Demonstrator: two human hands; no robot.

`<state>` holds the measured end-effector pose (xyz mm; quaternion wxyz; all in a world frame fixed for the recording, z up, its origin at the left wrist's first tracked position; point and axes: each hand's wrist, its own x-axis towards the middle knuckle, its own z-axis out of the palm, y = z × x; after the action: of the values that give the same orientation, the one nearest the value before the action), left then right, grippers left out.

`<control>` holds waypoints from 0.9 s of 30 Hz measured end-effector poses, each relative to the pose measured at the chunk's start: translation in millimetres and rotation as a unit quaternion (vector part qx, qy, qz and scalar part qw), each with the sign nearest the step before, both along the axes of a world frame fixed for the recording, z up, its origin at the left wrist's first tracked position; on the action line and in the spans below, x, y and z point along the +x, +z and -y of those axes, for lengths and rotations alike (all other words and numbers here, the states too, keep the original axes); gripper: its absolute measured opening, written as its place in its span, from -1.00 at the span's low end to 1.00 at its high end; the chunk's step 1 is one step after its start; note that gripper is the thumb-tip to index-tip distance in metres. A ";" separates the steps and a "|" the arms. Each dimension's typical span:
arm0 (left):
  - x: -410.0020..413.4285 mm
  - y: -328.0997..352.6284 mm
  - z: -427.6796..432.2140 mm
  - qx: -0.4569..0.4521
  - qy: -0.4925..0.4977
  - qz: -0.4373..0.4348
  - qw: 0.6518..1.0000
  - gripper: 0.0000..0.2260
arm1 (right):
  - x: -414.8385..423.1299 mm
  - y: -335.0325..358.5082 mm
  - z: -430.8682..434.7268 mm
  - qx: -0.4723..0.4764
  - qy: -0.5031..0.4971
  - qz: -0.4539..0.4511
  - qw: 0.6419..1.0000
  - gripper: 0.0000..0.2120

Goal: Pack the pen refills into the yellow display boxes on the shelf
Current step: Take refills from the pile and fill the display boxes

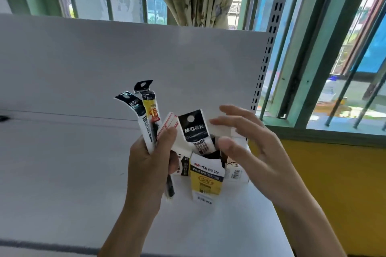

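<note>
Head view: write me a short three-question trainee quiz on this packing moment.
1. True or false: the right hand grips a refill pack.
2. Which hand holds the fanned refill packs? A) left hand B) right hand
3. Fill in: the yellow display box stands on the white ____.
Key: 1 false, its fingers are spread and hold nothing; 2 A; 3 shelf.

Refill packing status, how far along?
Done: one black-headed pack appears to stand in the yellow display box on the shelf.
In hand: the left hand grips several refill packs; the right hand hovers open over the box.
Left: those refill packs are not yet in the box.
</note>
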<state>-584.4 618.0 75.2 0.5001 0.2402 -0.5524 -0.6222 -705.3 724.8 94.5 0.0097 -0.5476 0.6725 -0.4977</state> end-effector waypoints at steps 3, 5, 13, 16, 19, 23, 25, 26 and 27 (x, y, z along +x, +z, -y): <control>7.8 -0.8 4.1 0.007 0.015 -0.011 1.000 -0.81 | 7.5 -12.9 -3.1 0.012 0.017 0.033 0.999 -0.72; 11.8 -2.7 5.5 -0.006 0.018 -0.009 1.000 -0.78 | 13.1 -21.5 -0.5 0.022 0.023 0.067 0.997 -0.86; 65.3 15.4 48.0 -0.079 0.070 -0.201 0.974 -0.76 | 37.7 -24.9 3.3 0.013 -0.025 -0.019 0.999 -0.63; 75.6 28.5 48.6 -0.224 0.013 -0.202 0.953 -0.77 | 42.5 -23.1 5.0 0.012 -0.037 -0.033 0.999 -0.60; 52.5 36.3 6.1 -0.263 0.066 -0.167 0.948 -0.52 | 46.6 -19.5 4.1 0.034 -0.030 -0.017 0.999 -0.61; 29.6 30.3 -17.2 -0.189 0.015 -0.133 0.973 -0.71 | 47.0 -16.2 1.4 0.054 -0.027 -0.001 0.998 -0.57; 34.5 31.5 -6.4 -0.215 0.030 -0.140 0.966 -0.77 | 47.1 -16.7 -0.2 0.048 -0.030 0.002 0.998 -0.59; 36.6 32.2 -3.2 -0.239 0.039 -0.136 0.961 -0.81 | 48.0 -17.1 -0.8 0.045 -0.030 0.001 0.999 -0.60; 36.4 31.9 -2.3 -0.259 0.035 -0.122 0.958 -0.85 | 49.4 -17.4 -0.7 0.045 -0.029 -0.002 0.999 -0.61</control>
<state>-547.9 620.3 107.1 0.6305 0.0442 -0.6202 -0.4646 -655.9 725.6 77.1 0.0182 -0.5284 0.7095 -0.4659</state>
